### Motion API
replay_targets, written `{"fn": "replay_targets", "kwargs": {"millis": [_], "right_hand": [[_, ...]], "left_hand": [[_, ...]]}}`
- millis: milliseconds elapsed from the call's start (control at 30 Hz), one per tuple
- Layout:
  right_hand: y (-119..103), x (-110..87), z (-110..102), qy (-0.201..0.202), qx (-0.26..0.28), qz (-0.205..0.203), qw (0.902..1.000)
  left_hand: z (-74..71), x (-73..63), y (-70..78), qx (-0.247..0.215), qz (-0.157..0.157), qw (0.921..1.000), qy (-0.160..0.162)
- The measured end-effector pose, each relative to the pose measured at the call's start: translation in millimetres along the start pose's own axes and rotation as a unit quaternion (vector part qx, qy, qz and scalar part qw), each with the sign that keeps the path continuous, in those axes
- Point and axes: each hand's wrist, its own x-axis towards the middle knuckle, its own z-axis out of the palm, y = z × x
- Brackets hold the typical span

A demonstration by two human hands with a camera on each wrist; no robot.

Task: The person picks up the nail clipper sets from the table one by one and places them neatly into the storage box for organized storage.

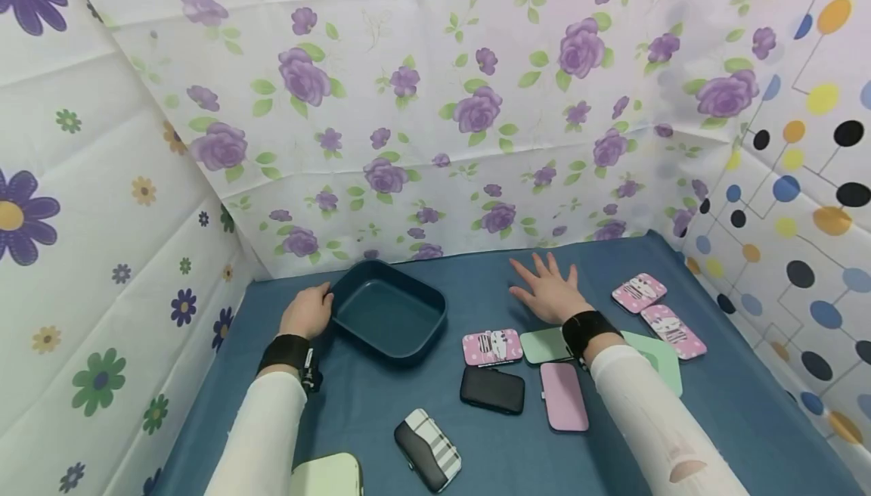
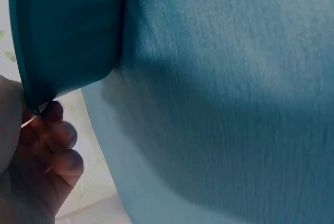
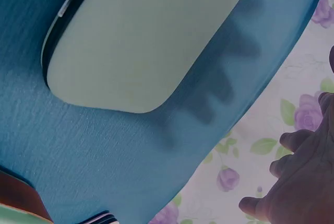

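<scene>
Here, the left hand (image 1: 306, 313) pinches the corner of the dark box (image 1: 391, 314), which lies on the blue cloth (image 1: 361, 420), between both hands. The right hand (image 1: 550, 293), its fingers spread wide, is apart from the box, near a green case (image 1: 544, 345).

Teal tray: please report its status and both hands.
Left hand grips teal tray at edge. Right hand spread, holding nothing. Tray empty. Plain black case to its right.
</scene>
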Motion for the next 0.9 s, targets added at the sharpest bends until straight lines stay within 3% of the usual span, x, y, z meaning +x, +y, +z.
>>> {"fn": "replay_targets", "kwargs": {"millis": [267, 500, 767, 900], "right_hand": [[2.1, 2.9, 5.9, 0.003, 0.017, 0.0, 0.9998], [2.0, 1.1, 7.2, 0.008, 0.049, -0.004, 0.9988], [-9.4, -9.4, 16.1, 0.024, 0.114, -0.048, 0.992], [-19.0, -18.4, 20.3, 0.029, 0.149, -0.065, 0.9863]], "left_hand": [[7.6, -6.7, 5.8, -0.044, -0.021, 0.9962, 0.072], [12.4, -7.1, 5.9, -0.076, -0.032, 0.9906, 0.109], [19.8, -9.9, 10.6, -0.113, -0.076, 0.9835, 0.119], [20.3, -13.3, 18.3, -0.146, -0.088, 0.9807, 0.096]]}}
